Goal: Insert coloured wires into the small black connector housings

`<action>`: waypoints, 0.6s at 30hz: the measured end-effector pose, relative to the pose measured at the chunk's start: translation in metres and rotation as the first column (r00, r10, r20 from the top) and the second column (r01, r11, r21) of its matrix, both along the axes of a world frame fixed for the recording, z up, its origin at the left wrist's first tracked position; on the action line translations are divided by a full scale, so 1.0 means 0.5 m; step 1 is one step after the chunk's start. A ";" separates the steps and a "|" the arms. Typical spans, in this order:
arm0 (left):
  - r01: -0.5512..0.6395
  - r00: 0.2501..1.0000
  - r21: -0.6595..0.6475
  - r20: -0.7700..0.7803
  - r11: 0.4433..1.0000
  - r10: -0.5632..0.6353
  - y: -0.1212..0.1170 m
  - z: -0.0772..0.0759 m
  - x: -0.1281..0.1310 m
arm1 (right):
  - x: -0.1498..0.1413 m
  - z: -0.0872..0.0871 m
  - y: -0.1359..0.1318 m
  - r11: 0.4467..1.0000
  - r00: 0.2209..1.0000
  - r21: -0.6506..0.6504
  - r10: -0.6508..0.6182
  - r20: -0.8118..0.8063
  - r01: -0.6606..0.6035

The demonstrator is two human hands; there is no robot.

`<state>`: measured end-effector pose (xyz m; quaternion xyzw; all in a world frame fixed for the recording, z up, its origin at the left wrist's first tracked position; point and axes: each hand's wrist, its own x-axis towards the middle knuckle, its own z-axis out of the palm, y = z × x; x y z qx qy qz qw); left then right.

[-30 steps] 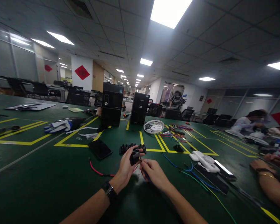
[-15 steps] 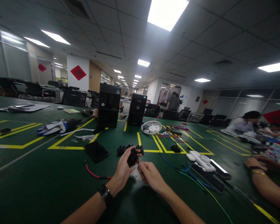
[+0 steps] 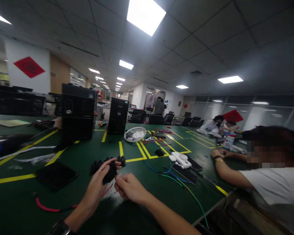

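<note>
My left hand (image 3: 96,186) is wrapped round a small black block-shaped part (image 3: 110,173), held above the table. Against its right side, my right hand (image 3: 132,187) is closed in a pinch; whatever is between the fingertips is too small to make out. Behind the left hand lies a row of black plastic parts (image 3: 95,166), partly covered by the fingers. A red cable (image 3: 46,209) curves over the table at left and passes behind the left forearm. Some clear, shiny material (image 3: 114,194) shows beneath the hands.
Two black computer cases (image 3: 77,114) stand at the back left. A white round basket (image 3: 135,134) holds small pieces, beside tangled wires (image 3: 159,139). Blue and green wires (image 3: 171,176), phones (image 3: 185,173) and a white device (image 3: 181,160) lie right. A co-worker's arm (image 3: 225,171) rests farther right.
The view has swung to the right, so the table's things appear farther left and a co-worker shows at the right. Both hands stay together at the black part.
</note>
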<state>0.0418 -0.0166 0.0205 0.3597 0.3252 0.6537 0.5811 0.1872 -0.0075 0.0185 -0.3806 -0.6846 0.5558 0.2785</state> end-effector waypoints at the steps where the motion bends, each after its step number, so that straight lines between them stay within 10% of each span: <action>1: 0.008 1.000 -0.006 -0.026 1.000 -0.008 0.001 -0.001 -0.003 | 0.001 0.004 -0.001 1.000 1.000 -0.015 0.008 -0.003 -0.008; 18: -0.095 0.994 -0.047 -0.050 0.994 0.092 -0.001 -0.003 0.013 | 0.013 0.002 0.014 0.997 0.997 -0.072 -0.015 -0.078 0.010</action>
